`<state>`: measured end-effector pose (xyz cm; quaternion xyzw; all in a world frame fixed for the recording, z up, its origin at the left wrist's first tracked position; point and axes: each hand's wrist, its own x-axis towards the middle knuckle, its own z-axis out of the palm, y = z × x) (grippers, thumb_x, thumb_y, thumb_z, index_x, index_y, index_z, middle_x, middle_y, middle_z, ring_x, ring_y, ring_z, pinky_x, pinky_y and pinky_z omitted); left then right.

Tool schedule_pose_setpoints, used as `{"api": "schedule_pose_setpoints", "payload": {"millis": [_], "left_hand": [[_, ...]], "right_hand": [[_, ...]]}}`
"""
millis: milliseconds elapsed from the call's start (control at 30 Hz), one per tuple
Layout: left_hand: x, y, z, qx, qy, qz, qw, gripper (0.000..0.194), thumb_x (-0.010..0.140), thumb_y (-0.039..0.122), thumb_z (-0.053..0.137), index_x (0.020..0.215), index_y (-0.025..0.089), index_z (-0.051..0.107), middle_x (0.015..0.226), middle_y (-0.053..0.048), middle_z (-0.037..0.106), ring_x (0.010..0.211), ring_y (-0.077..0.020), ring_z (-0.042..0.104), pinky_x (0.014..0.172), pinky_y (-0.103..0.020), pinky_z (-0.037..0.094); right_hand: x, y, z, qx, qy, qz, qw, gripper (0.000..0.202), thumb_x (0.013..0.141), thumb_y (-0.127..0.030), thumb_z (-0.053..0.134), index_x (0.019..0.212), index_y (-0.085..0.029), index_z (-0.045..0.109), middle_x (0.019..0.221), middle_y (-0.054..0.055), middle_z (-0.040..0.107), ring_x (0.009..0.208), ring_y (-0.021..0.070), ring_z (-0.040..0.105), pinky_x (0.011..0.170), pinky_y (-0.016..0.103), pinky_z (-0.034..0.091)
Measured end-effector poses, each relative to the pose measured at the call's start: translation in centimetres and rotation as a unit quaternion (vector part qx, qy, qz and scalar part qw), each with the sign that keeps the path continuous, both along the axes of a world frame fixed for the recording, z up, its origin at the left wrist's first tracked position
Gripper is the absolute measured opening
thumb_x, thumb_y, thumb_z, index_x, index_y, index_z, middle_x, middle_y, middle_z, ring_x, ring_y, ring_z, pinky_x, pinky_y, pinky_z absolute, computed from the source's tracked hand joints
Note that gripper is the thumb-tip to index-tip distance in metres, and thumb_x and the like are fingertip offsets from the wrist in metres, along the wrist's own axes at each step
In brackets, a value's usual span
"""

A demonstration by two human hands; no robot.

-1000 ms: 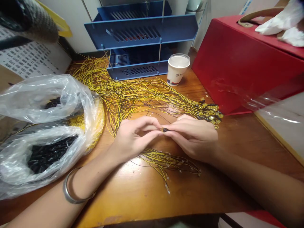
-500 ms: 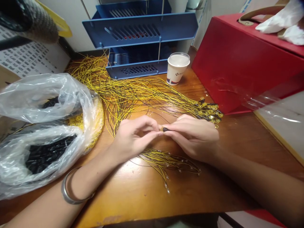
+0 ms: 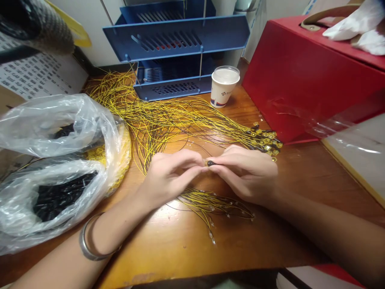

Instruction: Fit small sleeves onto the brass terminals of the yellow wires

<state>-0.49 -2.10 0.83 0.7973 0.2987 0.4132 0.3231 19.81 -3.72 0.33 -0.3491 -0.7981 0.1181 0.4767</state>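
Observation:
Fingertip to fingertip, my two hands meet over the table. Between the thumb and forefinger of my right hand (image 3: pixel 248 174) is a small black plastic part (image 3: pixel 211 163) with a rounded end. My left hand (image 3: pixel 173 176) pinches a tiny yellowish piece (image 3: pixel 206 163) right against it, mostly hidden by the fingertips. Below the hands, thin yellow and black wires (image 3: pixel 207 200) fan out, with small clear tips. Further off, a large bundle of the same wires (image 3: pixel 180 114) ends at the right in yellow nut-like pieces and black sleeves (image 3: pixel 266 140).
On the left, a clear plastic bag (image 3: pixel 105 168) holds small black tubes (image 3: pixel 61 196), beside yellow rings (image 3: pixel 98 154). A blue tray rack (image 3: pixel 177 40) and a paper cup (image 3: pixel 224 88) stand at the back. A red box (image 3: pixel 300 80) fills the right rear.
Both hands keep their pinch and have barely moved. The black part sits a touch further right in view.

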Motion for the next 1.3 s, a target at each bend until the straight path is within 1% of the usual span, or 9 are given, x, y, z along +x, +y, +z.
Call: {"api": "schedule_pose_setpoints", "payload": {"millis": [100, 233, 400, 633, 833, 967, 1033, 1167, 1300], "left_hand": [[0.07, -0.04, -0.06, -0.020, -0.016, -0.005, 1.000, 0.004, 0.089, 0.014, 0.066, 0.088, 0.014, 0.063, 0.071, 0.000, 0.071, 0.055, -0.0071, 0.068, 0.055, -0.012, 0.056], [0.15, -0.04, -0.19, -0.060, -0.045, -0.017, 0.997, 0.008, 0.089, 0.014, 0.067, 0.095, 0.014, 0.062, 0.081, -0.002, 0.074, 0.061, -0.0080, 0.072, 0.064, -0.013, 0.060], [0.04, -0.03, -0.16, -0.035, -0.024, -0.012, 0.999, 0.007, 0.088, 0.014, 0.069, 0.091, 0.014, 0.063, 0.079, -0.001, 0.074, 0.060, -0.0074, 0.071, 0.061, -0.011, 0.059], [-0.02, -0.01, -0.11, -0.039, -0.002, -0.003, 0.999, 0.009, 0.088, 0.016, 0.070, 0.092, 0.014, 0.062, 0.075, -0.001, 0.075, 0.058, -0.0080, 0.071, 0.057, -0.011, 0.057], [-0.01, -0.05, -0.02, -0.003, 0.006, 0.000, 1.000, 0.009, 0.085, 0.015, 0.073, 0.088, 0.013, 0.065, 0.071, 0.000, 0.076, 0.055, -0.0068, 0.069, 0.054, -0.009, 0.053], [0.06, -0.16, -0.15, -0.026, -0.010, -0.003, 1.000, 0.010, 0.085, 0.015, 0.073, 0.087, 0.014, 0.064, 0.072, 0.000, 0.075, 0.056, -0.0078, 0.070, 0.056, -0.012, 0.055], [0.10, -0.13, -0.24, -0.032, -0.011, -0.003, 0.999, 0.012, 0.085, 0.018, 0.074, 0.088, 0.014, 0.063, 0.070, 0.000, 0.074, 0.053, -0.0075, 0.067, 0.051, -0.012, 0.053], [0.15, 0.18, -0.20, 0.033, 0.022, 0.004, 0.999, 0.014, 0.084, 0.021, 0.076, 0.085, 0.014, 0.063, 0.064, 0.003, 0.065, 0.047, -0.0039, 0.056, 0.045, -0.012, 0.044], [0.25, 0.41, 0.11, 0.111, 0.020, 0.007, 0.994, 0.014, 0.083, 0.021, 0.076, 0.080, 0.014, 0.064, 0.072, -0.001, 0.066, 0.062, -0.0076, 0.060, 0.056, -0.016, 0.048]], "right_hand": [[0.00, 0.02, 0.00, 0.000, 0.010, 0.008, 1.000, 0.006, 0.086, -0.015, 0.070, 0.089, -0.019, 0.074, 0.070, 0.003, 0.073, 0.059, 0.0111, 0.064, 0.058, 0.024, 0.052], [0.01, 0.09, -0.15, -0.007, 0.018, 0.021, 1.000, 0.007, 0.087, -0.014, 0.068, 0.090, -0.019, 0.073, 0.071, 0.003, 0.072, 0.059, 0.0108, 0.064, 0.057, 0.023, 0.050], [-0.01, 0.15, -0.41, -0.025, 0.023, 0.027, 0.999, 0.010, 0.089, -0.016, 0.066, 0.093, -0.019, 0.073, 0.070, 0.002, 0.071, 0.058, 0.0110, 0.061, 0.056, 0.024, 0.049], [-0.02, 0.24, -0.48, -0.048, 0.016, 0.046, 0.998, 0.016, 0.093, -0.016, 0.059, 0.097, -0.016, 0.074, 0.068, 0.002, 0.070, 0.058, 0.0097, 0.060, 0.057, 0.022, 0.048], [0.12, 0.30, -0.44, -0.085, 0.002, 0.047, 0.995, 0.017, 0.094, -0.016, 0.057, 0.087, -0.014, 0.074, 0.065, 0.001, 0.066, 0.059, 0.0092, 0.059, 0.059, 0.022, 0.047], [0.05, 0.30, -0.48, -0.109, 0.015, 0.047, 0.993, 0.018, 0.094, -0.017, 0.058, 0.083, -0.014, 0.072, 0.065, 0.000, 0.066, 0.059, 0.0085, 0.059, 0.058, 0.021, 0.046], [0.03, 0.30, -0.52, -0.117, 0.014, 0.051, 0.992, 0.018, 0.094, -0.018, 0.058, 0.083, -0.015, 0.072, 0.066, 0.000, 0.067, 0.059, 0.0084, 0.059, 0.058, 0.020, 0.046], [0.08, 0.35, -0.68, -0.128, 0.027, 0.074, 0.989, 0.017, 0.095, -0.020, 0.058, 0.087, -0.015, 0.071, 0.067, 0.000, 0.065, 0.059, 0.0084, 0.058, 0.057, 0.021, 0.045], [0.14, 0.35, -0.85, -0.158, 0.045, 0.096, 0.982, 0.015, 0.095, -0.020, 0.058, 0.086, -0.015, 0.070, 0.070, 0.000, 0.066, 0.060, 0.0080, 0.057, 0.058, 0.021, 0.044]]}}
